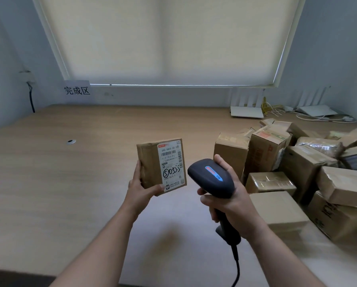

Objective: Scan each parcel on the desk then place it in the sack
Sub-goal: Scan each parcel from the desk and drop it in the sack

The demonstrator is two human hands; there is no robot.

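My left hand [141, 188] grips a small flat cardboard parcel [150, 162] by its lower left corner and holds it upright above the desk, with its white shipping label facing me. Just to its right, my right hand [229, 199] is wrapped round the handle of a black barcode scanner [211, 178]. The scanner's head points toward the parcel and a blue and red light glows on top. Its cable hangs down toward the desk's front edge. No sack is in view.
A heap of several cardboard parcels [297, 168] fills the right side of the wooden desk [59, 183]. Two white routers [247, 111] with cables stand at the back right. A paper sign [77, 90] is stuck on the wall at the back left.
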